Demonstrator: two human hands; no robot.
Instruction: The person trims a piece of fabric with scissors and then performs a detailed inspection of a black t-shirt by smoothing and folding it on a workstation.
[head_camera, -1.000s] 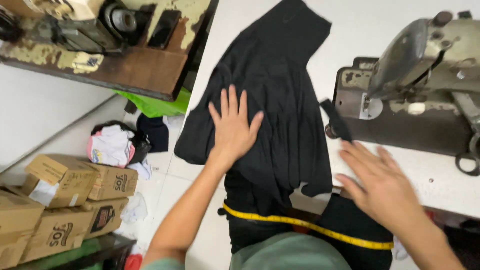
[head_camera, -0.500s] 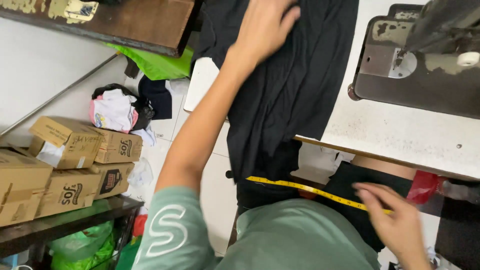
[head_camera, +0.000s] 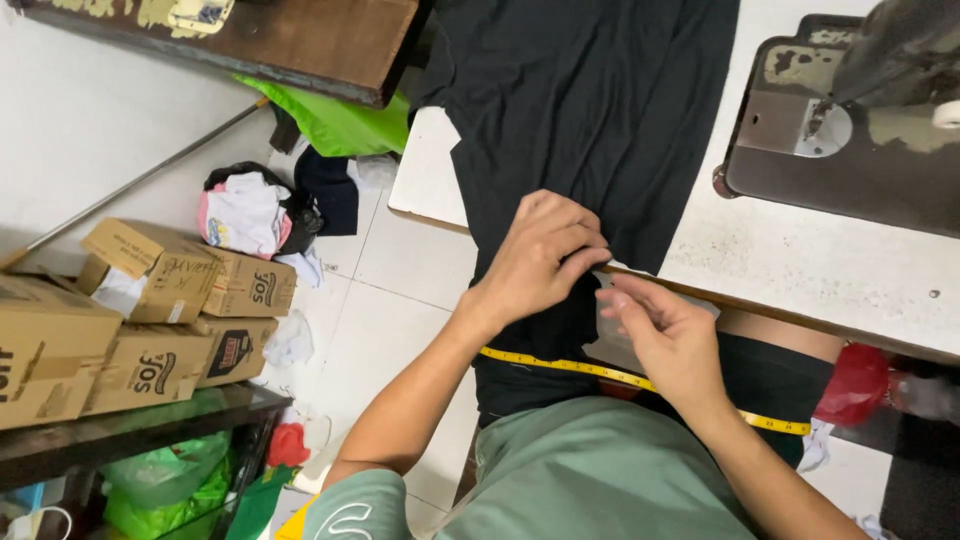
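A black garment (head_camera: 585, 110) lies spread over the white sewing table (head_camera: 800, 265) and hangs off its front edge into my lap. My left hand (head_camera: 545, 255) pinches the black fabric at the table's front edge, fingers closed on it. My right hand (head_camera: 665, 335) is just below and to the right, fingertips meeting the left hand's at the same bit of fabric. A yellow measuring tape (head_camera: 620, 378) runs across my body below both hands.
A sewing machine (head_camera: 860, 110) stands at the table's right. A wooden table (head_camera: 290, 45) is at the upper left, green cloth (head_camera: 335, 125) beneath it. Cardboard boxes (head_camera: 150, 300) stack on a dark shelf at left. Clothes (head_camera: 250, 215) lie on the tiled floor.
My left hand has pulled back from far up the garment to the table's front edge. My right hand has risen from my lap to meet it at the fabric.
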